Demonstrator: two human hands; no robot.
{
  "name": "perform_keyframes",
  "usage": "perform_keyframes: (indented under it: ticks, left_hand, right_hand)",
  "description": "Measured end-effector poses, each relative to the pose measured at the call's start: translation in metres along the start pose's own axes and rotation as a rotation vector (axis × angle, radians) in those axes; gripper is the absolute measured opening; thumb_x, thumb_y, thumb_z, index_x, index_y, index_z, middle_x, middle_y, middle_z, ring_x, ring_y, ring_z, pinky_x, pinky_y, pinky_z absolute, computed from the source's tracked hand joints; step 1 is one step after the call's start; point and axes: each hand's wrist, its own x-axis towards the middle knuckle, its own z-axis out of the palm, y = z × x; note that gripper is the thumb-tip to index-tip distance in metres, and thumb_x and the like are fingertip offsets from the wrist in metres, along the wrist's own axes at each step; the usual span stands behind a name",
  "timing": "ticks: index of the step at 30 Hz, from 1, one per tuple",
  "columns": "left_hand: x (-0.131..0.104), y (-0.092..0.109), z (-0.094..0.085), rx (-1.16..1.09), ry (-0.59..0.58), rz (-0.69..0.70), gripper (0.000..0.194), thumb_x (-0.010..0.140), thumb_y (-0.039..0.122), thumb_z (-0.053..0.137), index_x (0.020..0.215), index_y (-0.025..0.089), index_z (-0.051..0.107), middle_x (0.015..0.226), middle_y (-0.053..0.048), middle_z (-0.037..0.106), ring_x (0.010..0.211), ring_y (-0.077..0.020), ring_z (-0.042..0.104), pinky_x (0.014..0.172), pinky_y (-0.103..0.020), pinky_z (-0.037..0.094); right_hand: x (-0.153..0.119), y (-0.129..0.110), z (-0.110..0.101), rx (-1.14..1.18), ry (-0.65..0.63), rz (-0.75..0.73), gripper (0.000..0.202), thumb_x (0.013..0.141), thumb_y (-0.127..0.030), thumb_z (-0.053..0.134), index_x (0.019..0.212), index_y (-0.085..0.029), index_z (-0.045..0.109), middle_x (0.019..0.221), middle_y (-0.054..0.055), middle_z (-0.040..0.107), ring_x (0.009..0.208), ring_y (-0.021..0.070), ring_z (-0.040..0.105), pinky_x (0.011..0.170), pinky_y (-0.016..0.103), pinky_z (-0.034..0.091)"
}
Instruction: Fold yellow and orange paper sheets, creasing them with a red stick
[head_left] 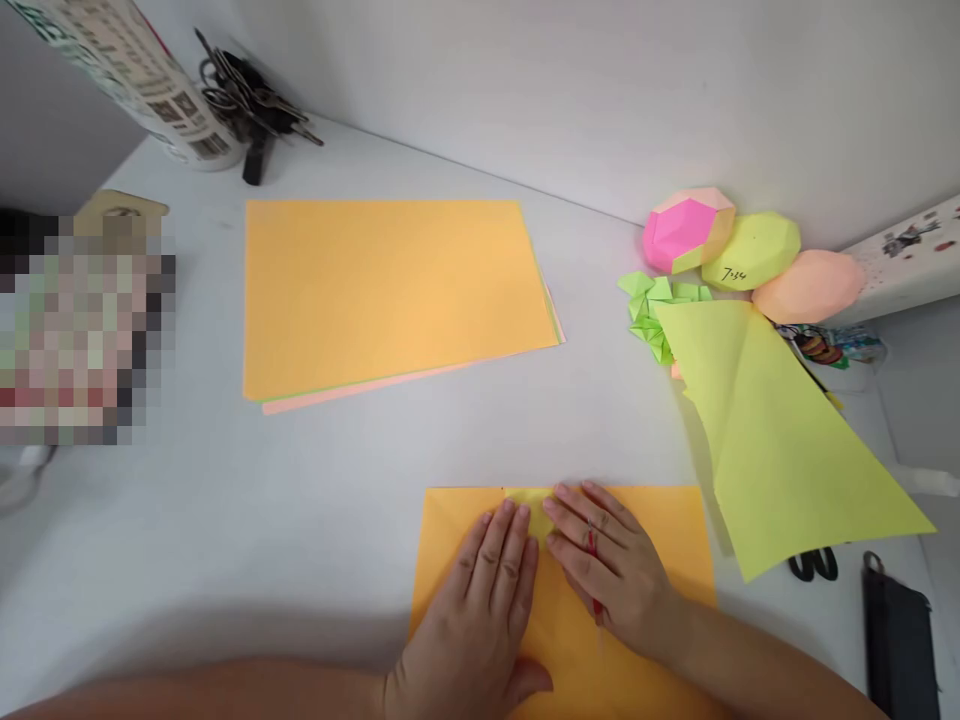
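Note:
An orange sheet of paper (675, 530) lies at the front of the table under both hands. My left hand (487, 600) rests flat on it, fingers stretched out and close together. Pressing on the same sheet from the other side, my right hand (619, 570) has a thin red pen (592, 543) threaded between its fingers, mostly hidden. Between the fingertips of both hands, at the sheet's top edge, a small yellow patch (529, 500) shows. Faint crease lines run across the sheet near its upper left corner.
A stack of coloured sheets (397, 290) lies behind. At right are a yellow-green sheet (795, 450), green folded paper pieces (652, 310), faceted paper pads (750, 250), scissors handles (814, 565) and a black case (900, 640). Keys (251, 100) and a white cylinder (165, 100) stand back left.

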Motion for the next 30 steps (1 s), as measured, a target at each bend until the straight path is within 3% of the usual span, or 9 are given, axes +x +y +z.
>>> perform_keyframes:
  ticks: [30]
  left_hand:
    - [-0.0028, 0.0012, -0.0011, -0.011, -0.012, -0.028, 0.101, 0.061, 0.079, 0.061, 0.123, 0.0, 0.058, 0.137, -0.027, 0.048, 0.129, -0.0406, 0.043, 0.117, -0.053, 0.01]
  right_hand:
    - [0.0037, -0.0009, -0.0019, 0.001, -0.029, -0.005, 0.028, 0.095, -0.01, 0.037, 0.109, -0.008, 0.061, 0.126, 0.015, 0.062, 0.131, 0.03, 0.044, 0.104, 0.054, 0.045]
